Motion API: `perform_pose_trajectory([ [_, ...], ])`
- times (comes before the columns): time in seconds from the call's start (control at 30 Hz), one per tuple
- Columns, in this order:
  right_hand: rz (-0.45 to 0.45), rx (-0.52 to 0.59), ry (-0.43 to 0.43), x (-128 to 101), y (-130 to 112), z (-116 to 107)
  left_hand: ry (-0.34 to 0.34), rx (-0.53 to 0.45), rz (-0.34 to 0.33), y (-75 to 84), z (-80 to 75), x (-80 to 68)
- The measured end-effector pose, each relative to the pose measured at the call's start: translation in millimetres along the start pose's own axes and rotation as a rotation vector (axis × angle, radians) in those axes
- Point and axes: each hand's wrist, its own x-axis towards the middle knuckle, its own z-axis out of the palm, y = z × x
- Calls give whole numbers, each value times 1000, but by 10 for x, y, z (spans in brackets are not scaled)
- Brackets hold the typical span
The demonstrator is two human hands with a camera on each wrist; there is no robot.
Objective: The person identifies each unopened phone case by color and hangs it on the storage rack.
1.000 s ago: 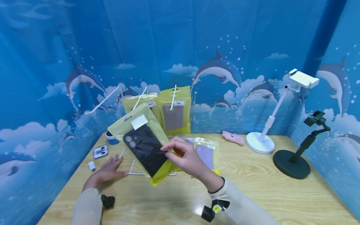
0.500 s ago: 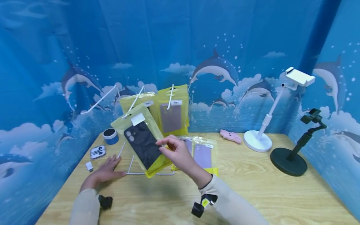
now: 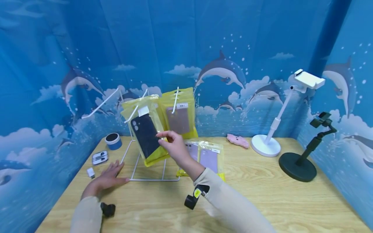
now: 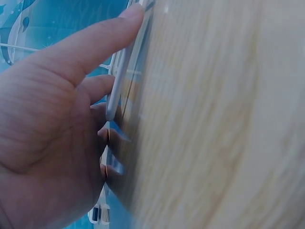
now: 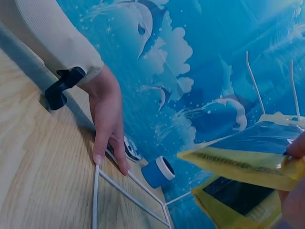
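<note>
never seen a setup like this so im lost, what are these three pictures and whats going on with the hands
No machine here: a person wears three cameras. The wide picture comes from a head camera looking down at a wooden table. The other two come from cameras strapped to each wrist.

The right hand pinches a yellow packet holding a black phone case, with the packet's top at a prong of the white wire display rack. The left hand lies flat on the table, fingers pressing the rack's base.

More yellow packets hang on the rack or lie flat beside it. Also on the table: a blue-and-white round tin, boxed earphones, a pink case, a white phone stand and a black one.
</note>
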Motion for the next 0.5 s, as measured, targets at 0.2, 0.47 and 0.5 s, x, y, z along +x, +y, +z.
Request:
perform_pose_trajectory([
  [0.2,1,-26,10,-31,154,-95,-4,-18,-3,3,21,0],
  [0.47,160,-85,-12,-168,430,-514,-2,-23,25,-3,5,-23],
  [0.5,187,-103,-20,-191,452,-582,-1,-23,26,-4,-2,-28],
])
